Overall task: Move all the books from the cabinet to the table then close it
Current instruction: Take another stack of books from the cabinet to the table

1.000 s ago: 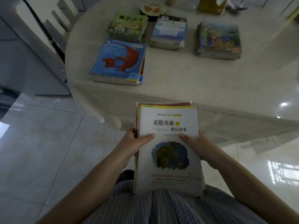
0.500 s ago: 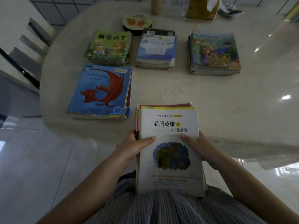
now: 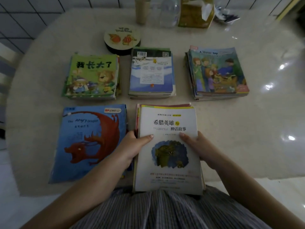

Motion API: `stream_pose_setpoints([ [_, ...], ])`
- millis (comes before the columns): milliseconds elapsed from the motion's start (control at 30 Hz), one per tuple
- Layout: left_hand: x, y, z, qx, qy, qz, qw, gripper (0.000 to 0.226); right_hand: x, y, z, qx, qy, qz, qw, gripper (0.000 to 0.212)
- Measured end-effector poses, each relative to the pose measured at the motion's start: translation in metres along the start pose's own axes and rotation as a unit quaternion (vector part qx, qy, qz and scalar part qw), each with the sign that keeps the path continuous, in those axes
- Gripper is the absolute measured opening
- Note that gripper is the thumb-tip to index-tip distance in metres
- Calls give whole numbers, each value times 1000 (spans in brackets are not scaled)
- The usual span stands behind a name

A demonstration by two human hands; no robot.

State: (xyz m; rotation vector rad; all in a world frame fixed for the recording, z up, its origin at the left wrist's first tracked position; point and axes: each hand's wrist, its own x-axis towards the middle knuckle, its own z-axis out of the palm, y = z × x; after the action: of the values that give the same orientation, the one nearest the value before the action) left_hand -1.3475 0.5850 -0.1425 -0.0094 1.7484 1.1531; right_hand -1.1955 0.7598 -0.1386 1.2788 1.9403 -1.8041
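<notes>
I hold a stack of books topped by a white-covered book (image 3: 168, 123) over the near edge of the round table (image 3: 239, 123). My left hand (image 3: 133, 146) grips the stack's left side and my right hand (image 3: 198, 147) grips its right side, thumbs on the cover. To the left lies a blue dragon book stack (image 3: 85, 139). Behind stand three more stacks: a green one (image 3: 92, 76), a blue-white one (image 3: 151, 75) and a stack with a children picture on top (image 3: 217, 71). The cabinet is out of view.
A round tin with orange fruit on its lid (image 3: 123, 38) sits behind the middle stack. At the table's far edge stand a paper cup (image 3: 142, 10), a clear bottle (image 3: 168, 12) and a yellow-green box (image 3: 196, 14). A chair back (image 3: 6, 71) shows at left.
I have come closer to the table with the stack in both hands. The stack, earlier in front of the table's edge, is now over the tabletop beside the blue dragon book.
</notes>
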Motion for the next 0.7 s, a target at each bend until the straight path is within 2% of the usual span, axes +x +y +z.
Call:
stream_pose_setpoints([
  [67,7,6,2,1,3,-5,1000,82,5,-4,-1,11,4,7,1000,39],
  [167,13,12,2,3,13,-12,1000,67,12,-10,0,12,2,5,1000,23],
  [367,13,13,8,2,47,-27,999,57,21,-19,-4,-16,-5,-1,1000,24],
  [433,12,17,12,8,56,-23,998,55,25,-21,-7,-43,-1,-15,999,31],
  [500,11,21,17,16,76,-22,997,53,29,-22,-11,-118,1,-22,993,44],
  [600,5,24,25,36,103,-10,994,53,34,-25,-19,-298,22,-5,954,61],
  [700,-3,26,33,41,114,0,993,54,34,-27,-30,-352,13,-4,936,63],
])
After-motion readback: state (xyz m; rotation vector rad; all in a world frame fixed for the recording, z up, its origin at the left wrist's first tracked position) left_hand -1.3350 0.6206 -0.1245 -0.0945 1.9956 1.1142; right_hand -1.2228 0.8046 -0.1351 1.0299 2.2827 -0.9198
